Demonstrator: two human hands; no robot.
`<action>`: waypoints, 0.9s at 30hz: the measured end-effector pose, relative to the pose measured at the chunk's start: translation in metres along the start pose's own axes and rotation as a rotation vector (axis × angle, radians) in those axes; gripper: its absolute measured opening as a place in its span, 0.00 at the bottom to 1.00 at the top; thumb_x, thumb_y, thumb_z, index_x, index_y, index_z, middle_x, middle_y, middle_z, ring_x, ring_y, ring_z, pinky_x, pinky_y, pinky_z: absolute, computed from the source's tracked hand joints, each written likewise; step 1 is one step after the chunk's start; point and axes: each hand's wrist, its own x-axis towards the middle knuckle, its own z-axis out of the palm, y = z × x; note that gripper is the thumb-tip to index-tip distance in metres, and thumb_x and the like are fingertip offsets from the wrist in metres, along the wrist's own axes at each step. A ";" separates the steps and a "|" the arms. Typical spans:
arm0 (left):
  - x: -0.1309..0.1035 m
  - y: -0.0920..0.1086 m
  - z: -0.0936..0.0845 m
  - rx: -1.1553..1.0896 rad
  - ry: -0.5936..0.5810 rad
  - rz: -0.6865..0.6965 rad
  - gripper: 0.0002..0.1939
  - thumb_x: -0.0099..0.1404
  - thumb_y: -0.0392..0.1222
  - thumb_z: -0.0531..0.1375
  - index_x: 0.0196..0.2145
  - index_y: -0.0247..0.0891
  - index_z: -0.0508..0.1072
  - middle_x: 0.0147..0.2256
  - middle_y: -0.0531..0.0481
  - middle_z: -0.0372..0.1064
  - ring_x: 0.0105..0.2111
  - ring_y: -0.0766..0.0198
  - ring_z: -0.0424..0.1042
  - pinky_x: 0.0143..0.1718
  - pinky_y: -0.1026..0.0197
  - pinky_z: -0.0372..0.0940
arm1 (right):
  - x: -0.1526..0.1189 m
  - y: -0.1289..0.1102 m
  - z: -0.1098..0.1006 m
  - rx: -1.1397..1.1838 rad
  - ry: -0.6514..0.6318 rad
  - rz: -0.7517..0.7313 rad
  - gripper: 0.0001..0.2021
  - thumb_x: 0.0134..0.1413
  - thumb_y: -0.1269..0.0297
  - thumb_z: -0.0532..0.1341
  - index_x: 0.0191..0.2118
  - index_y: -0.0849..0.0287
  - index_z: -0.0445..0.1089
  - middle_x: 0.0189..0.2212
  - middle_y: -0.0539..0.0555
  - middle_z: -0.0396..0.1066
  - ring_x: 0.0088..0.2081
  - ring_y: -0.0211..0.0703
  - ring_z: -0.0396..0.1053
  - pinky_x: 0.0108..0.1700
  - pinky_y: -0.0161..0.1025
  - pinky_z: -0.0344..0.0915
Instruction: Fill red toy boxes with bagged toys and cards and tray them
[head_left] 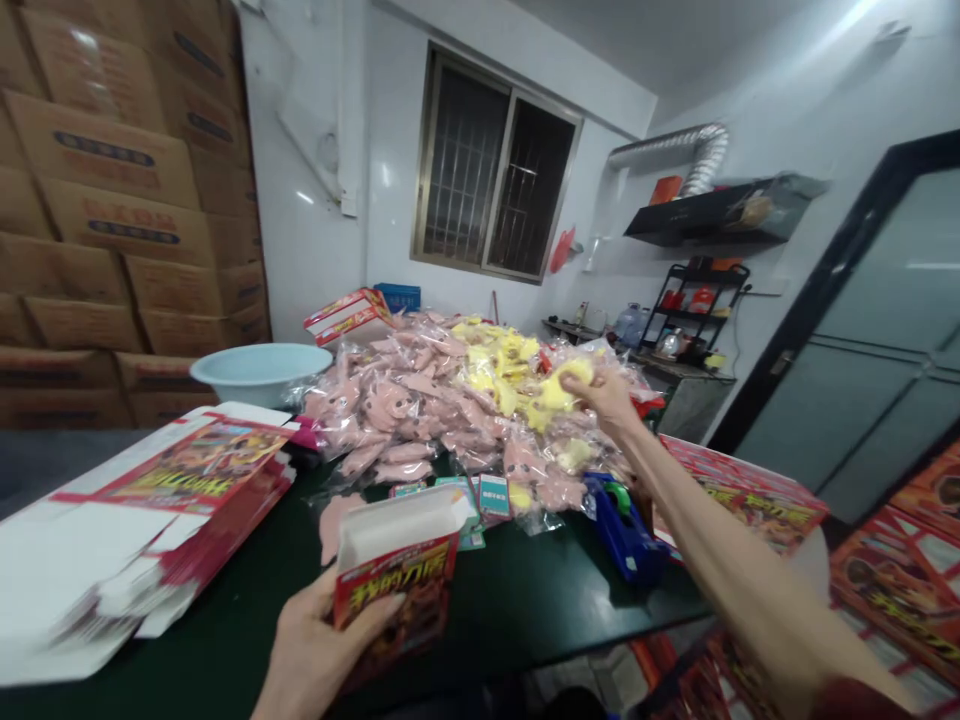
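Note:
My left hand (322, 630) grips a small red printed box (409, 590) with its top open, above the near edge of the dark green table (517, 600). My right hand (600, 390) is stretched out to the right side of the heap, its fingers closed on a yellow item (562, 388). Around it lie more yellow items (502, 350) and many pink plastic-wrapped items (405, 400). Small teal cards (493, 495) lie in front of the heap, just beyond the box. A blue tape dispenser (626, 530) with green tape stands beneath my right forearm.
Flattened red and white boxes (187, 480) are stacked at the left, before a pale blue basin (261, 365). Cardboard cartons (127, 190) rise behind them. More red boxes (742, 490) lie at the right. A black shelf (697, 310) stands at the back right.

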 end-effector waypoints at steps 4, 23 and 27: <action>0.002 0.011 0.007 -0.045 -0.096 -0.006 0.16 0.45 0.47 0.68 0.31 0.34 0.77 0.29 0.47 0.78 0.29 0.55 0.77 0.31 0.60 0.73 | -0.067 -0.059 0.001 0.366 -0.175 -0.067 0.22 0.31 0.56 0.71 0.34 0.61 0.68 0.29 0.53 0.75 0.31 0.43 0.74 0.30 0.37 0.71; -0.010 0.023 0.006 -0.244 -0.324 -0.047 0.20 0.46 0.44 0.69 0.37 0.32 0.76 0.33 0.46 0.78 0.33 0.55 0.77 0.36 0.57 0.73 | -0.195 -0.067 0.067 0.299 -0.280 -0.240 0.12 0.46 0.64 0.66 0.33 0.56 0.61 0.29 0.48 0.70 0.29 0.38 0.71 0.31 0.35 0.69; -0.009 0.025 0.008 -0.217 -0.332 -0.022 0.18 0.47 0.43 0.68 0.36 0.32 0.75 0.34 0.46 0.78 0.33 0.56 0.77 0.38 0.57 0.72 | -0.191 -0.069 0.059 0.123 -0.284 -0.450 0.09 0.48 0.65 0.64 0.34 0.57 0.62 0.33 0.51 0.69 0.35 0.39 0.70 0.37 0.38 0.68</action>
